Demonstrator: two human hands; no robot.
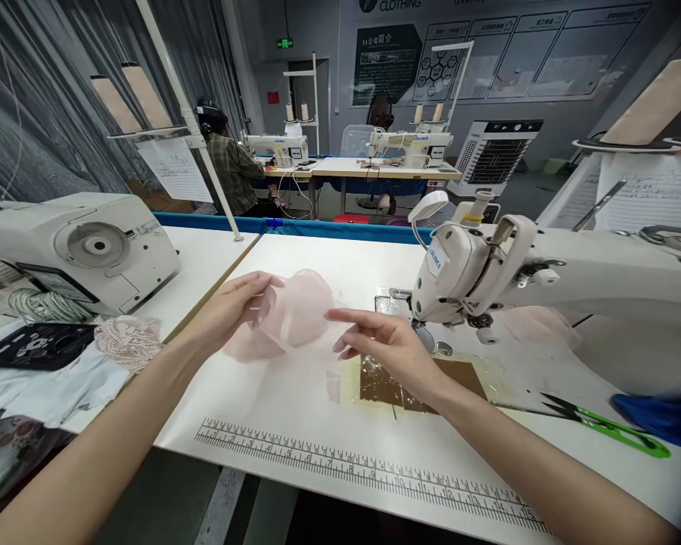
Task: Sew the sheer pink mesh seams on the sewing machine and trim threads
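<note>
My left hand pinches the left edge of a sheer pale pink fabric piece, holding it up above the white sewing table. A seam line runs down the piece, and its lower part spreads over the tabletop. At the fabric's right side is my right hand, its index finger stretched toward the cloth and the other fingers loosely bent, with nothing visible in it. Whether that fingertip touches the fabric I cannot tell. Close by on the right stands the white sewing machine head, its needle area beyond my right hand.
Green-handled thread snips and a blue cloth lie at right. More pink fabric rests behind the machine arm. A printed ruler runs along the front edge. Another machine and lace are at left. A person sits farther back.
</note>
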